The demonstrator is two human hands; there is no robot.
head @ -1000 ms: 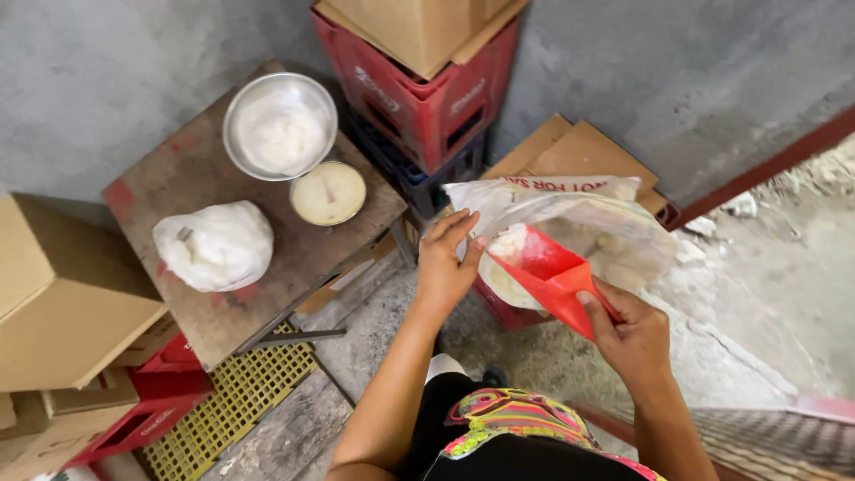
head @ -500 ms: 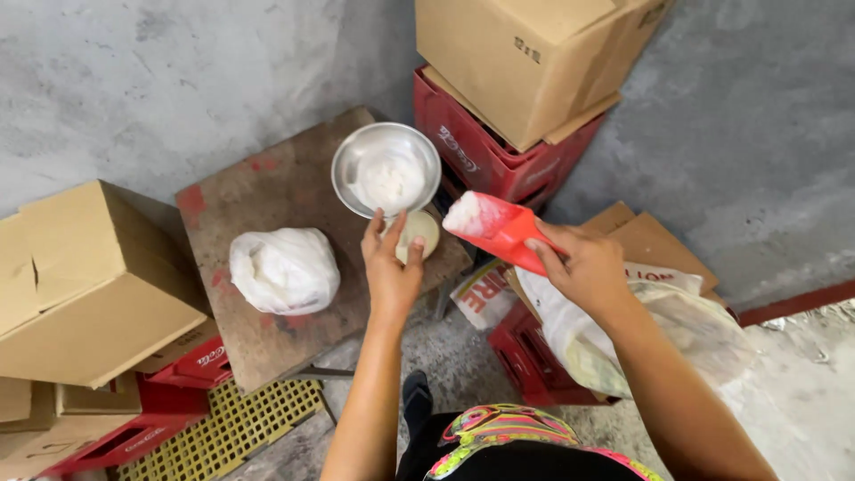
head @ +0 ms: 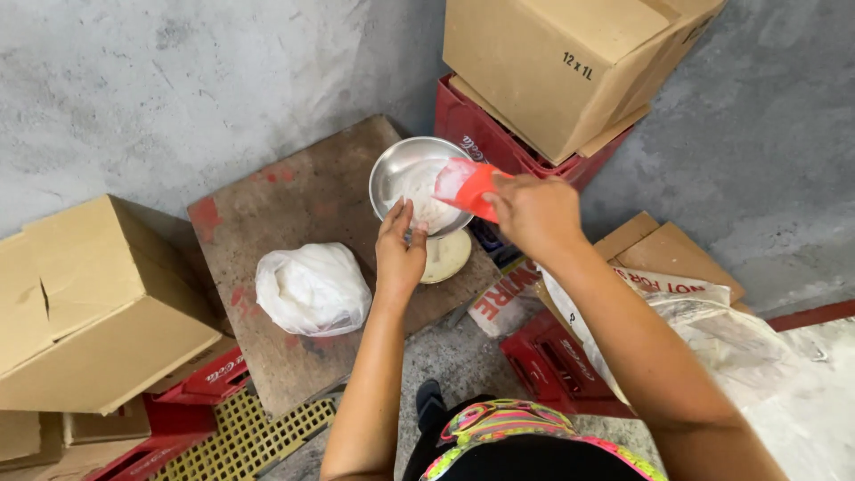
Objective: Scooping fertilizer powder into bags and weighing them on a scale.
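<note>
My right hand [head: 533, 214] grips a red scoop [head: 467, 187] and tips it over a round metal bowl [head: 396, 169] that holds white powder. The bowl sits on a cream scale base [head: 448, 258] at the right edge of a worn wooden board [head: 294, 200]. My left hand [head: 400, 249] rests with its fingers against the bowl's near rim. A tied clear bag of white powder [head: 313, 289] lies on the board to the left of my left hand.
Red crates [head: 468, 120] under a cardboard box [head: 561, 62] stand behind the bowl. A large open sack [head: 721, 343] sits on a red crate [head: 557, 365] at the right. More cardboard boxes [head: 85, 303] and a yellow crate [head: 245, 441] are at the left.
My right hand carried the filled scoop from the sack at the right over to the bowl and tilted it. My left hand moved from the sack's edge to the bowl's rim.
</note>
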